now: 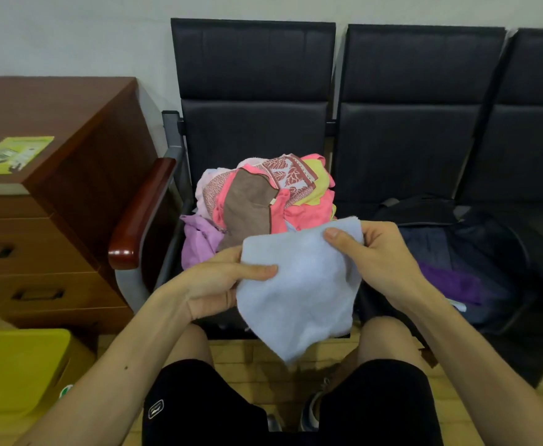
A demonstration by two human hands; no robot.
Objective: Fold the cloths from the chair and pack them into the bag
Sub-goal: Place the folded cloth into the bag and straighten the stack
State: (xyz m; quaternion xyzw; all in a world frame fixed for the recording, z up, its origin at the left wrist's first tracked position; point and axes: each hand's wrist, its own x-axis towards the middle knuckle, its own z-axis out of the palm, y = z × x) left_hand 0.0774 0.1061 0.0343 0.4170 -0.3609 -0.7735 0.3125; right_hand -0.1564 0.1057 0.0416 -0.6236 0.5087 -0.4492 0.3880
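A light blue cloth hangs in the air in front of the chair seat. My left hand pinches its left edge, thumb on top. My right hand pinches its upper right corner. Behind the cloth, a heap of pink, brown, yellow and lilac cloths lies on the left black chair. An open dark bag sits on the middle chair seat to the right, with a purple cloth inside it.
A brown wooden drawer cabinet stands at the left, with a green leaflet on top. The chair's red-brown armrest juts out beside it. A yellow box sits at the lower left. My knees in black shorts are below the cloth.
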